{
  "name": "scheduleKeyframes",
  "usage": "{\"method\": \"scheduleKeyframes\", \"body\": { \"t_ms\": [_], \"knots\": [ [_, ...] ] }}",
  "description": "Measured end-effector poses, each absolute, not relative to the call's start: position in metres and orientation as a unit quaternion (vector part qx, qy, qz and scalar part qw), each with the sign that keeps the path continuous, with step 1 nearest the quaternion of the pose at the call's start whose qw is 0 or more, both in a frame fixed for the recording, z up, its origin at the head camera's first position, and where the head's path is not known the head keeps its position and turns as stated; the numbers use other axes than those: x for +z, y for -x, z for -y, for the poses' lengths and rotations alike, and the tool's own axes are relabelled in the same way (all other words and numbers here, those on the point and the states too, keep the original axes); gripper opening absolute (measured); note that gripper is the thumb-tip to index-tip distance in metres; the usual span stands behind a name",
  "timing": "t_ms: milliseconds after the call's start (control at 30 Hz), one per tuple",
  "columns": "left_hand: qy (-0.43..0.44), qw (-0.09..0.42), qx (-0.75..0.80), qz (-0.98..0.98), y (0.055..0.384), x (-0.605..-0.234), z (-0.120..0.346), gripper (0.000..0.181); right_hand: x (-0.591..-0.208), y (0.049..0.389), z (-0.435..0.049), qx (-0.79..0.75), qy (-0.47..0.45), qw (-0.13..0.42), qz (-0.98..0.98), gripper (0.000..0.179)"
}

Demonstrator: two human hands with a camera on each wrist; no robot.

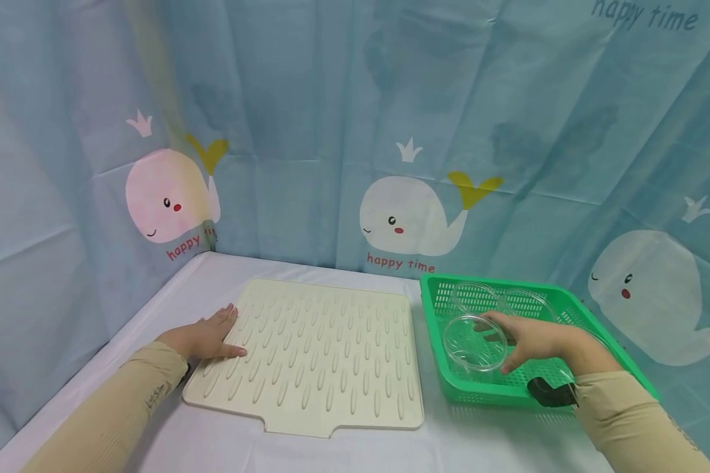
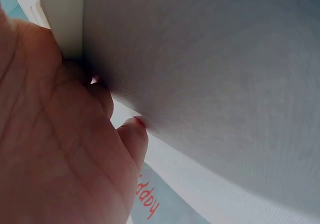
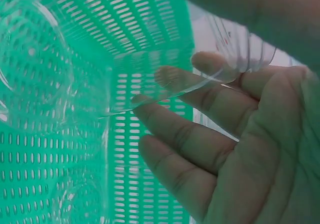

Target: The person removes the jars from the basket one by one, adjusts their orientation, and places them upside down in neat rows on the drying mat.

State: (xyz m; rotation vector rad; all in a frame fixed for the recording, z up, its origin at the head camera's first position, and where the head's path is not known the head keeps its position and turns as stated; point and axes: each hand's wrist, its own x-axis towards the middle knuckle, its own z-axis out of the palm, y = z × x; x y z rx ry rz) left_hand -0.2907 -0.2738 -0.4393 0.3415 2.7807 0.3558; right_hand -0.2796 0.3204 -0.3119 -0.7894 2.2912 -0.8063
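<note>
On the left edge of a cream draining mat (image 1: pixel 307 355) with raised oval ridges rests my left hand (image 1: pixel 210 336), its thumb and fingers spread. From close up, the left wrist view shows the palm (image 2: pixel 65 129) beside the mat's pale edge (image 2: pixel 65 18). Over a green slotted basket (image 1: pixel 485 396), my right hand (image 1: pixel 535 338) holds a clear round bowl (image 1: pixel 475 345) by its side, thumb near and fingers behind. Through the clear wall, the right wrist view shows the fingers (image 3: pixel 190 98) of that hand.
More clear round bowls (image 1: pixel 476 297) stand in the basket, partly behind the right hand. A white cloth (image 1: pixel 343 453) covers the table. Behind it hangs a blue curtain (image 1: pixel 284 164) printed with whales. The mat has a tab (image 1: pixel 298 427) at its front edge.
</note>
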Motion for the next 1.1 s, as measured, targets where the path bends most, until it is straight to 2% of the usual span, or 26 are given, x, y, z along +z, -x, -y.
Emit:
{"method": "scheduleKeyframes", "body": {
  "t_ms": [333,633,900,1100],
  "knots": [
    [-0.116,0.154,0.120,-0.974,0.291,-0.441,0.277,0.118,-0.311,0.279,-0.324,-0.340,0.296,0.269,-0.851,0.095],
    [-0.105,0.161,0.122,-0.974,0.292,-0.441,0.280,0.119,-0.301,0.275,-0.316,-0.310,0.309,0.217,-0.873,0.086],
    [-0.118,0.156,0.119,-0.974,0.289,-0.443,0.282,0.116,-0.299,0.273,-0.307,-0.305,0.334,0.205,-0.868,0.090],
    [-0.128,0.149,0.117,-0.974,0.288,-0.442,0.277,0.115,-0.298,0.268,-0.307,-0.261,0.338,0.175,-0.887,0.096]
  ]
}}
